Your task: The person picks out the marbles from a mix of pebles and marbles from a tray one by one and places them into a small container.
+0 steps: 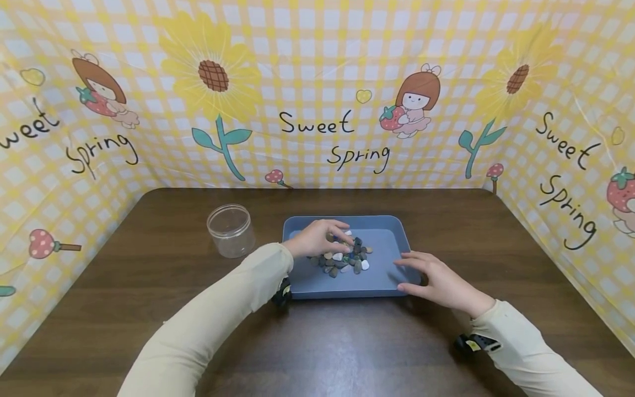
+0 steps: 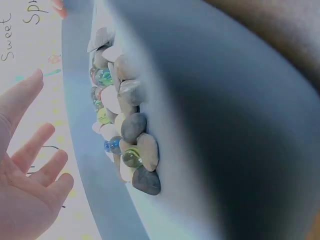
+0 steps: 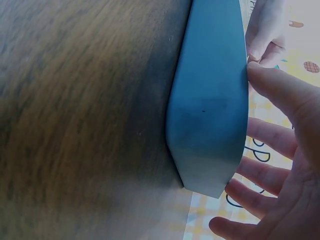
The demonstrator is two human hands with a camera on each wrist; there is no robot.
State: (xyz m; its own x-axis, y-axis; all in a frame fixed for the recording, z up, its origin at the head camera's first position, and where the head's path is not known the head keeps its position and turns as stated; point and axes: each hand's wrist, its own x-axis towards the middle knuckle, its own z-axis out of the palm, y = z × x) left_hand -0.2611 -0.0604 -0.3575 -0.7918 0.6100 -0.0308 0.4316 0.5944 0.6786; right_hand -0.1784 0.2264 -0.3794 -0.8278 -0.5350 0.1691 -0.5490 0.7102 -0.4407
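Note:
A blue-grey tray [image 1: 384,275] holds a pile of pebbles [image 1: 333,271], dark, tan and white. Glass marbles [image 2: 132,157] show among them in the left wrist view. Over the pile hovers my left hand [image 1: 319,238]; its fingers are spread and loosely bent, with nothing seen between them. Near the tray's right end is my right hand [image 1: 439,281], thumb and fingers apart, reaching over the rim. In the right wrist view its fingers [image 3: 270,170] lie beyond the tray wall; whether they touch it I cannot tell.
A clear plastic jar [image 1: 231,231] without a lid stands left of the tray, close to my left forearm. The dark wooden table [image 1: 337,347] is bordered by a yellow checked cloth [image 1: 307,66] at the back and sides.

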